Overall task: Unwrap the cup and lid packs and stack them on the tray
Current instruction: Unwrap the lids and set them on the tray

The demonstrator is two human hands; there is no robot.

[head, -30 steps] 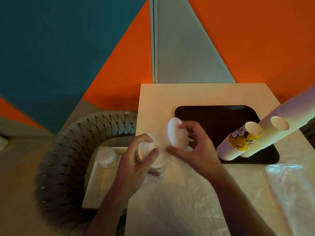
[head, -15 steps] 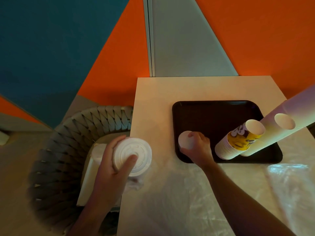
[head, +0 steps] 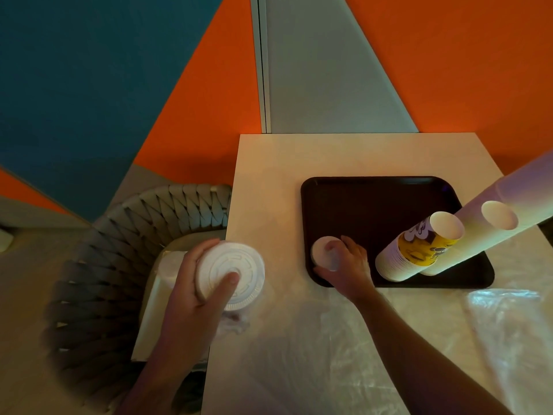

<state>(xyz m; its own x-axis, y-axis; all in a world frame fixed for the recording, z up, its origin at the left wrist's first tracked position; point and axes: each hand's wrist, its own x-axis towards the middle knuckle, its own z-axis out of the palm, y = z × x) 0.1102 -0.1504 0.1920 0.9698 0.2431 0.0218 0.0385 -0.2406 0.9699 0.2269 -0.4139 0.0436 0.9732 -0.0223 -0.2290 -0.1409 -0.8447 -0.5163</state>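
L hand (head: 191, 290) grips lid stack (head: 230, 275) w/ thumb on top; R hand (head: 344, 266) pinches small lid (head: 324, 256) on tray (head: 374, 202).

Left hand (head: 194, 283) raised, fingers and thumb curled in a grip around a round stack. Right hand (head: 344, 265) reaches forward with forearm extended, fingers curled over a small disc.

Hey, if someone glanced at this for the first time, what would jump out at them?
Probably the two tall stacks of paper cups leaning up from the right side of the dark brown plastic tray. Next, the two hands: the left hand grips a stack of white round plastic lids off the table's left edge, while the right hand holds a small white lid stack at the tray's near left corner.
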